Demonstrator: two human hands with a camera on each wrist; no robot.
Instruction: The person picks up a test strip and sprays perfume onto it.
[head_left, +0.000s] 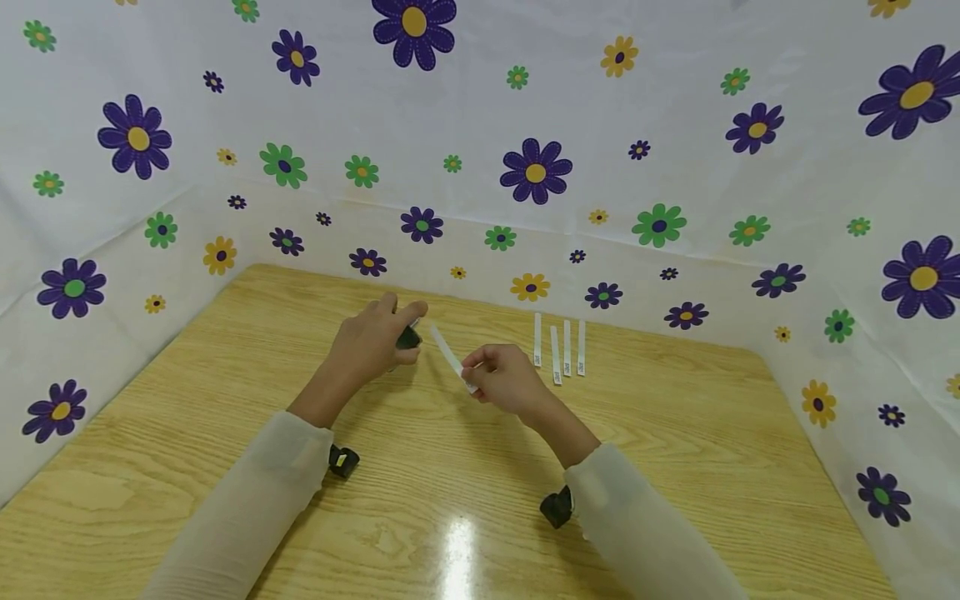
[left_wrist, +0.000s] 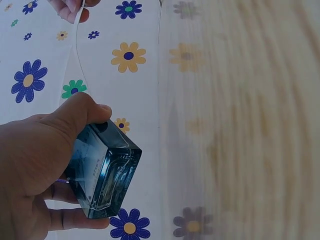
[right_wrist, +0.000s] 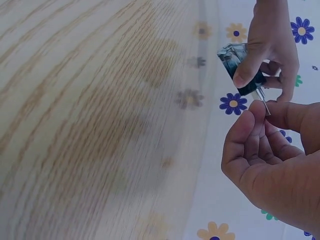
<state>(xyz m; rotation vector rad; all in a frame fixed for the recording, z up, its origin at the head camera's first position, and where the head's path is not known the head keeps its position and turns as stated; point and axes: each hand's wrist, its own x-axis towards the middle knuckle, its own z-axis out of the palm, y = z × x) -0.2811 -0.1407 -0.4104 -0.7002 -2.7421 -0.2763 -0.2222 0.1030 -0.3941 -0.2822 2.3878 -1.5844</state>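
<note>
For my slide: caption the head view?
Left hand grips dark bottle; right hand pinches white strip.

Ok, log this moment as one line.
left hand: holds dark blue square glass bottle | right hand: pinches white paper strip | four white strips on wooden table

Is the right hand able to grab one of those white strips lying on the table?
Probably yes, but not right now. The four white strips lie in the open just beyond the right hand with nothing between. That hand already pinches a white strip, so it would have to put it down first.
</note>
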